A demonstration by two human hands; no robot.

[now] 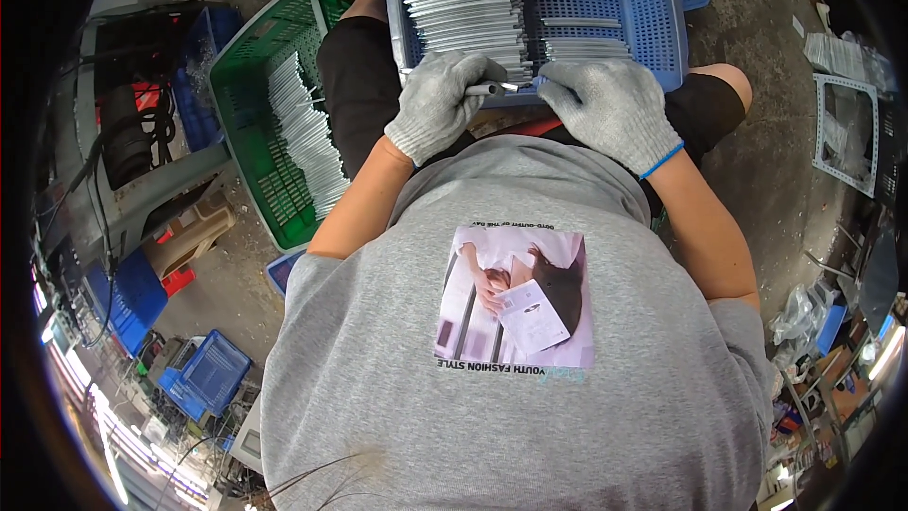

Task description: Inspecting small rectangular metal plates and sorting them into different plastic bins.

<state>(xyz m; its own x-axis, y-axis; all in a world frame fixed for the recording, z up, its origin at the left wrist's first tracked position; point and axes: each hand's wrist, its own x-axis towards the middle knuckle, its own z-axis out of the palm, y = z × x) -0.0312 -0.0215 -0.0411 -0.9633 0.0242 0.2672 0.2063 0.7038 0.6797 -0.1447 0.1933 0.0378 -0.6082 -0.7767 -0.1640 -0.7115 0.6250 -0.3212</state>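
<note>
My left hand, in a grey knitted glove, is closed around a short, slim grey rod with a dark blunt end. A shiny tip shows beside it, pointing toward my right hand. My right hand, gloved the same way with a blue cuff edge, has thumb and fingers pinched together close to that tip. What it pinches is too small to make out; a bit of blue shows at the fingertips. Just beyond both hands is a blue plastic basket, holding a tall stack of thin silvery metal strips or tubes on its left and a smaller stack on its right.
To my left stands a green plastic crate with a row of similar silvery pieces. A machine with black cables and a blue bin lie further left. On the right are a perforated metal frame and clear plastic bags.
</note>
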